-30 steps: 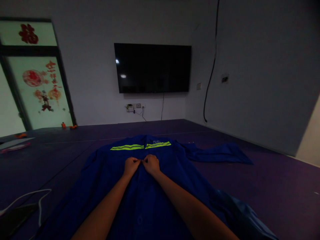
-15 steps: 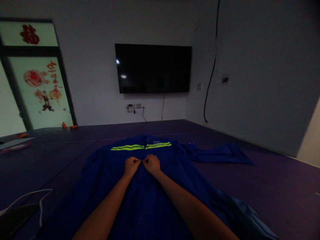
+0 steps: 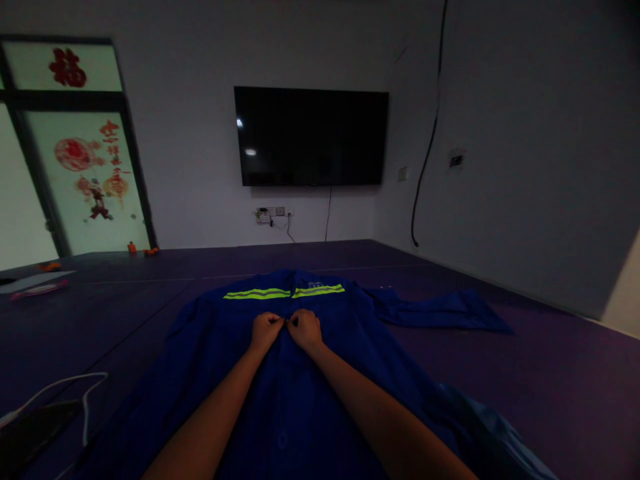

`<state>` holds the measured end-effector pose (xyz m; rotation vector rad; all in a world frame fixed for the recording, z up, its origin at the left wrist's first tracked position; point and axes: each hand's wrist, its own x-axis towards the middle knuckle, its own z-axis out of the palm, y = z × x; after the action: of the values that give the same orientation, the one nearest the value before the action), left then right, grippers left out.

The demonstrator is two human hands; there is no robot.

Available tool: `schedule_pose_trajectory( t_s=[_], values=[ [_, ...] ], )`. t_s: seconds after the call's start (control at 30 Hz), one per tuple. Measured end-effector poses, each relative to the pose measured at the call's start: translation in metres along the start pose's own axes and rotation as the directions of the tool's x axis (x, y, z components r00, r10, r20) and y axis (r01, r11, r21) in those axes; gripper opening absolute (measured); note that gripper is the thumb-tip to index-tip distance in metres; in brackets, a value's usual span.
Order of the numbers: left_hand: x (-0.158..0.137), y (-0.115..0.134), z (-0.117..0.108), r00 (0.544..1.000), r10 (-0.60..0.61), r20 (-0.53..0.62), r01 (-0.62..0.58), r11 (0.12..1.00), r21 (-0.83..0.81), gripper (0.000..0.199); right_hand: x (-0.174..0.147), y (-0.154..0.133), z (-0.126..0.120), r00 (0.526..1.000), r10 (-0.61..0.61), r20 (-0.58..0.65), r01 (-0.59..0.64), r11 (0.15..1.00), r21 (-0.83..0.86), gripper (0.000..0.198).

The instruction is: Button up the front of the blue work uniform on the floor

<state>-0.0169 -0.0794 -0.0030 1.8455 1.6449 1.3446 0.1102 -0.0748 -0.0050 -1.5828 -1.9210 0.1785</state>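
A blue work jacket (image 3: 345,353) lies spread with its front up, a yellow-green reflective stripe across the chest. One sleeve stretches out to the right. At the middle of the front opening, just below the stripe, my left hand (image 3: 267,331) pinches the fabric edge. Close against it, my right hand (image 3: 305,329) is closed on the other side of the opening. The fingertips of both hands nearly meet, and whatever small part lies between them is hidden. A round button shows lower on the front, between my forearms.
The jacket rests on a dark purple surface (image 3: 500,373). A white cable (image 3: 65,380) and a dark flat object (image 3: 40,430) lie at the lower left. A pink-edged item (image 3: 40,289) and small orange objects sit farther left. A television (image 3: 313,137) hangs on the wall.
Both hands stay at the same spot on the jacket front, their fingertips slightly closer together. The whole view has shifted a little, so the room appears moved slightly right.
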Motion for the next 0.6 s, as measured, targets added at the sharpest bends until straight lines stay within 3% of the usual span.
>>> schedule_pose_trajectory(
  t_s=[0.6],
  values=[
    [0.0044,-0.0028,0.0035,0.994,0.064,0.091,-0.064,0.998,-0.002,0.026,0.0015,0.0029,0.0036,0.999,-0.037,-0.024,0.038,0.999,0.016,0.017]
  ],
)
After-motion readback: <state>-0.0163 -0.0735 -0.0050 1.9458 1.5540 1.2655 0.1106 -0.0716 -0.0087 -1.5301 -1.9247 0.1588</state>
